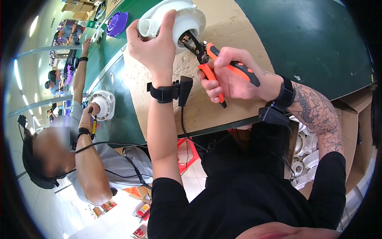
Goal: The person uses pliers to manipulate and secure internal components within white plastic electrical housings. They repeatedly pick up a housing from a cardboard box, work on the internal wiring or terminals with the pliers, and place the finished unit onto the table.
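Head view: the white housing [191, 22] is at the top of the frame, over the cardboard [232, 40] on the bench [306, 47], with its round opening turned toward the wearer. Whether it bears on the cardboard cannot be told. The left hand [153, 49] has it in a closed grip at its left side, thumb raised along the near face, beside the short tube [147, 28]. The right hand [238, 75] is closed around the orange-and-black handles of the pliers [203, 59]; these stand spread, and the tips reach into the opening at some copper-coloured parts [185, 38]. Whether the tips clamp anything cannot be told.

Handling, as judged: the housing appears to be moulded plastic, light and stiff, with a smooth surface apt to turn under a side pull. Its outer wall and flange offer the firmest hold; the tube is a poorer lever, and the copper parts are probably the most easily bent. The pliers look rigid and denser, best held well back on the coated handles.
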The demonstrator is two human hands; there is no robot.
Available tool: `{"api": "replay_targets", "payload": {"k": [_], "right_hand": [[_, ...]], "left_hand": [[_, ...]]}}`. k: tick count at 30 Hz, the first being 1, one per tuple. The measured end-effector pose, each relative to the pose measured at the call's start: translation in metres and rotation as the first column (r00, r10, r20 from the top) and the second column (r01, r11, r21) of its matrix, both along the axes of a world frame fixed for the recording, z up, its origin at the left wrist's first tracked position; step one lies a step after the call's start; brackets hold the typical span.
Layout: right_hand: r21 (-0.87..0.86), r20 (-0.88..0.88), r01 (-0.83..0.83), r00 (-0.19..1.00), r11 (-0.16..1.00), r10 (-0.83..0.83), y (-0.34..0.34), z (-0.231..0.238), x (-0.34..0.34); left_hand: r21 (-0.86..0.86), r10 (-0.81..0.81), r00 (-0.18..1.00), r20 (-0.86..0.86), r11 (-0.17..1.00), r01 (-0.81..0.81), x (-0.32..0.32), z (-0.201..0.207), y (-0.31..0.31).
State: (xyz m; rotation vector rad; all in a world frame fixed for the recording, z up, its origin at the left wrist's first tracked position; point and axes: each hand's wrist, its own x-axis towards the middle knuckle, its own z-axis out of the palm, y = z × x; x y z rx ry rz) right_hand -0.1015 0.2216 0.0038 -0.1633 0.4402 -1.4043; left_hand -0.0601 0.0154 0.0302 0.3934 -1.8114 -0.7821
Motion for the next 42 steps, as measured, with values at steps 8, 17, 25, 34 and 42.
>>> {"api": "replay_targets", "payload": {"k": [8,17,25,34,42], "right_hand": [[0.010,-0.018,0.012,1.000,1.000,-0.012,-0.001,0.005,0.005],[0.004,0.069,0.015,0.998,1.000,-0.015,-0.001,0.009,0.007],[0.041,-0.734,-0.055,0.676,0.998,0.067,0.012,0.015,0.040],[-0.126,-0.539,-0.018,0.841,0.992,-0.053,0.015,0.014,0.011],[-0.184,-0.852,0.449,-0.516,0.874,0.085,-0.016,0.046,-0.055]], "left_hand": [[0.174,-0.025,0.998,-0.058,0.984,0.035,0.002,-0.004,0.002],[0.147,-0.003,1.000,-0.020,0.989,0.006,0.001,-0.005,-0.004],[-0.056,0.504,0.864,0.010,0.863,-0.503,0.010,-0.010,-0.069],[0.730,-0.183,0.967,-0.176,0.635,0.253,0.024,-0.004,-0.114],[0.787,-0.141,0.977,0.159,0.616,-0.039,0.021,-0.020,-0.111]]}}
